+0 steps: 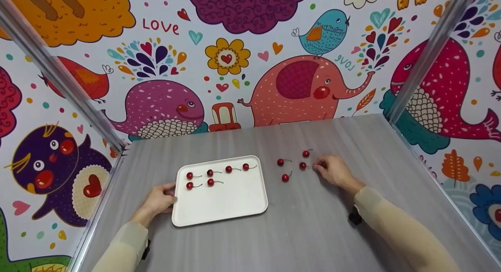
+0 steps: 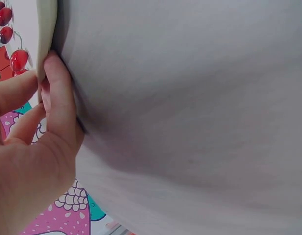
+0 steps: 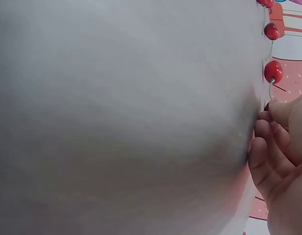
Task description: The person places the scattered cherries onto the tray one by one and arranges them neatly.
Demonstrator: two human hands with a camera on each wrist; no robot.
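Note:
At the left edge of a white rectangular tray [image 1: 231, 201], my left hand [image 1: 158, 201] pinches the rim between thumb and fingers. The left wrist view shows the fingers [image 2: 62, 98] on both sides of that rim. Several red cherries with stems lie on the tray, a row of them along its far side and a pair below at the left. To the tray's right, my right hand [image 1: 333, 170] pinches the stem of a cherry [image 1: 303, 165]. In the right wrist view this cherry [image 3: 273, 72] hangs just beyond the thumb, its stem running into the fingertips.
Around the pinched cherry lie a far cherry [image 1: 306, 154], a left cherry [image 1: 280, 161] and a near cherry [image 1: 285, 177] on the grey table [image 1: 297, 233]. Walls printed with cartoon animals and metal posts [image 1: 419, 56] bound the table at the back and sides.

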